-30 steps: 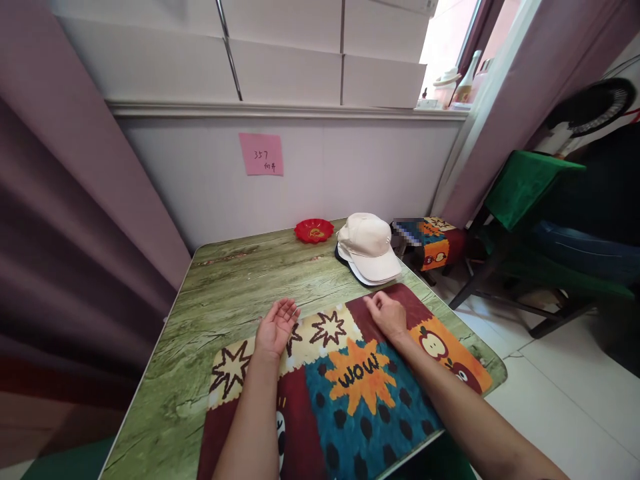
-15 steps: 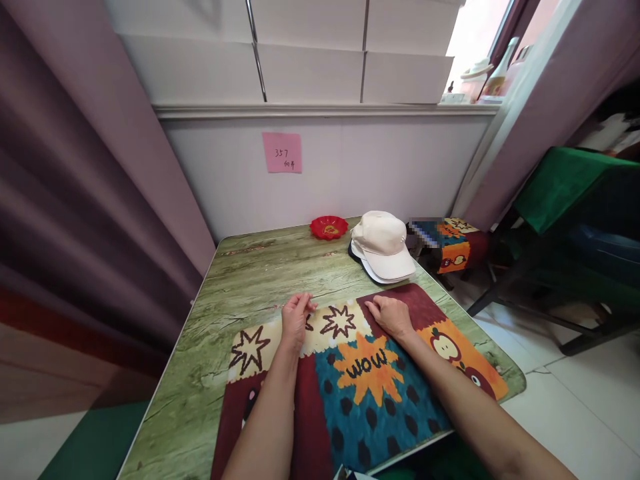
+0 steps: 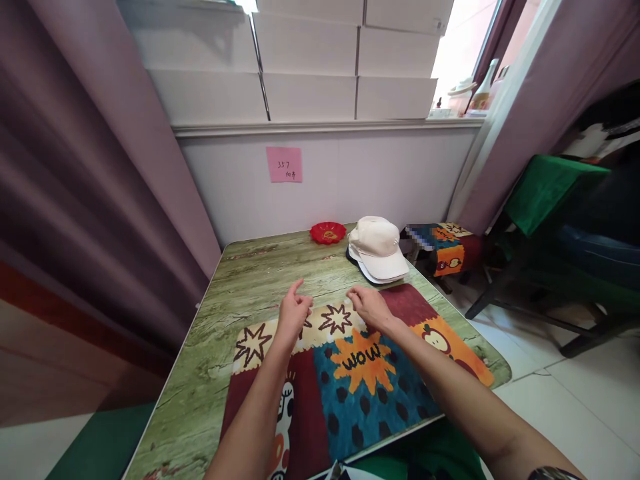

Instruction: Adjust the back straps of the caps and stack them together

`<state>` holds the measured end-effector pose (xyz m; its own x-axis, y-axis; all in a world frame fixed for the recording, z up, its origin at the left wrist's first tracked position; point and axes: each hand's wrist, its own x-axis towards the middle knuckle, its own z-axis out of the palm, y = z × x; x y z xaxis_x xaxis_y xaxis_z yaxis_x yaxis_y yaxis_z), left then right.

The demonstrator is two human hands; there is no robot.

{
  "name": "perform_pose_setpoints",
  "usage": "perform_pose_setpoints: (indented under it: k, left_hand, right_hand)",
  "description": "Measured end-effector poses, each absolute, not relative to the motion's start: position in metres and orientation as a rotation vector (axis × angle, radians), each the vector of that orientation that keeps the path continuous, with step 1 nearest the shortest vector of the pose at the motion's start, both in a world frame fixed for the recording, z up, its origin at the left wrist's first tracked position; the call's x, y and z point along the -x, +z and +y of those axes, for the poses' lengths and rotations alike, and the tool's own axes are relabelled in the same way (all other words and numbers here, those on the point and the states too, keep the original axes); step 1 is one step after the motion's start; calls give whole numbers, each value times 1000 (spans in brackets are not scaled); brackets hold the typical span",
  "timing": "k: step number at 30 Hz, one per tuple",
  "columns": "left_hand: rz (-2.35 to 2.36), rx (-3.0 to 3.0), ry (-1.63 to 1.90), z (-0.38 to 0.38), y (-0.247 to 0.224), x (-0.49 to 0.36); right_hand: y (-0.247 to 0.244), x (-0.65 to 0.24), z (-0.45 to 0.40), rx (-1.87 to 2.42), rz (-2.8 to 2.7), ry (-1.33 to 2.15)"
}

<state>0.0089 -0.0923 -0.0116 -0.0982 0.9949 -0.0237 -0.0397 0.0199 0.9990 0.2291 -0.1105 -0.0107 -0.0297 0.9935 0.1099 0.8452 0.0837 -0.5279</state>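
My left hand (image 3: 294, 311) is over the back edge of the patterned mat (image 3: 400, 383), index finger stretched out and thumb apart. It holds nothing. To its right, my right hand (image 3: 371, 307) is above the same edge with its fingers bent and drawn together, and nothing shows in them. A gap separates the two hands. Behind my right hand sits a stack of caps, with a cream cap (image 3: 379, 245) on top and white and dark brims beneath. Farther back is a red scalloped dish (image 3: 327, 233).
The wood-patterned table (image 3: 200, 373) stands against a wall bearing a pink note (image 3: 285, 165). A purple curtain (image 3: 115, 153) hangs at the left. On the right are a low stool (image 3: 455, 257) with a similar mat and a green-covered chair (image 3: 547, 190). Bottles (image 3: 484, 90) stand on the windowsill.
My left hand's index finger and thumb have spread apart. My right hand has shifted left, toward the left hand, off the maroon patch. The view has tilted slightly.
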Motion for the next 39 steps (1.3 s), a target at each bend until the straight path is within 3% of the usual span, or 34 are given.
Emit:
perform_pose_setpoints:
  k: [4, 9, 24, 28, 33, 39]
  left_hand:
    - [1212, -1299, 1482, -101, 48, -19]
    - [1079, -1144, 1677, -108, 87, -32]
    - [1203, -1121, 1720, -91, 85, -35]
    - [1307, -1238, 1591, -82, 68, -28]
    - [1410, -1412, 1156, -95, -3, -5]
    - [1506, -1610, 1105, -133, -65, 18]
  right_hand:
    - [48, -207, -112, 1536, -1899, 332]
    - [95, -190, -108, 1586, -1955, -74]
    - [88, -181, -77, 1651, -2045, -219]
    - [77, -185, -73, 1615, -2020, -1]
    - [12, -219, -80, 1557, -1749, 625]
    - [-53, -282, -92, 1450, -676, 1054]
